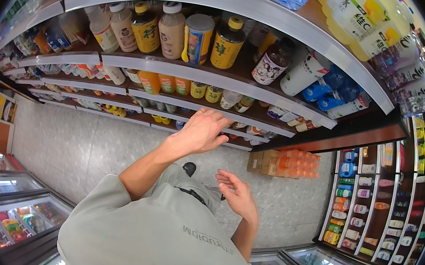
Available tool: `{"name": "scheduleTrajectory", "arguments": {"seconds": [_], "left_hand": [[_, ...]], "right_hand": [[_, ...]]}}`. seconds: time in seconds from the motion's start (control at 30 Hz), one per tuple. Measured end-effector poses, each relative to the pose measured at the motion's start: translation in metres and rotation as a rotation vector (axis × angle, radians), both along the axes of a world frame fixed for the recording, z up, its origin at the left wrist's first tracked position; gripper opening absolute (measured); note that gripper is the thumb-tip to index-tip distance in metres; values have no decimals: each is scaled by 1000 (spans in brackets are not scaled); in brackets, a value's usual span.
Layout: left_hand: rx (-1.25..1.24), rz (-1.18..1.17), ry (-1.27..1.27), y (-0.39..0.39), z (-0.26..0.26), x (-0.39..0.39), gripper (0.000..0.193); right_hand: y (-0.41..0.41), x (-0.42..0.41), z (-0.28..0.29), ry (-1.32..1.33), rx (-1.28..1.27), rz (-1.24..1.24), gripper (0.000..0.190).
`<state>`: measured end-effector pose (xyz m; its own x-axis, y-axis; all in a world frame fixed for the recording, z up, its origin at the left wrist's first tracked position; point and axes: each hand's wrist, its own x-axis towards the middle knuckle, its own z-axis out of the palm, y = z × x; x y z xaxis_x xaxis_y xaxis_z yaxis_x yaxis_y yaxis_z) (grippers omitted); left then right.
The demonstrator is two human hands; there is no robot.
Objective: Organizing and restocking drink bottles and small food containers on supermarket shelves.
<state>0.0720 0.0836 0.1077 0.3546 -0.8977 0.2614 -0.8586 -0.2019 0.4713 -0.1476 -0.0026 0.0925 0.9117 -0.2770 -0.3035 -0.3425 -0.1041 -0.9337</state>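
Note:
Palm down and empty, my left hand (pixel 203 131) reaches forward before the lower shelves, its fingertips overlapping a shelf edge in the picture; whether they touch it I cannot tell. My right hand (pixel 239 198) is held lower and nearer my body, empty, with fingers slightly bent. On the shelf above stand a yellow-capped dark bottle with a yellow label (pixel 227 43), a canister with a yellow spoon (pixel 198 40), a white-capped beige drink bottle (pixel 170 31) and a purple-labelled dark bottle (pixel 272 63). Orange drink bottles (pixel 149 82) stand one shelf down.
Metal-fronted shelf edges (pixel 203 71) curve across the view. Cardboard boxes (pixel 263 162) and a wrapped pack of orange bottles (pixel 298 164) sit on the floor at the right. Another shelf unit (pixel 371 176) stands beyond. Glass-topped freezers (pixel 24 221) line the area behind me.

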Motion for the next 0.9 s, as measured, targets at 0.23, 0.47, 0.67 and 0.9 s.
{"name": "scheduleTrajectory", "arguments": {"seconds": [0.23, 0.47, 0.67, 0.9], "left_hand": [[32, 15, 0, 6, -15, 11, 45], [168, -2, 59, 9, -27, 24, 47], [366, -198, 37, -19, -47, 17, 39], [262, -406, -31, -61, -51, -34, 34]], "right_hand": [[0, 12, -5, 73, -38, 14, 40], [-1, 30, -3, 40, 26, 17, 41], [2, 37, 16, 172, -113, -29, 41], [-8, 21, 25, 230, -153, -55, 39]]}}
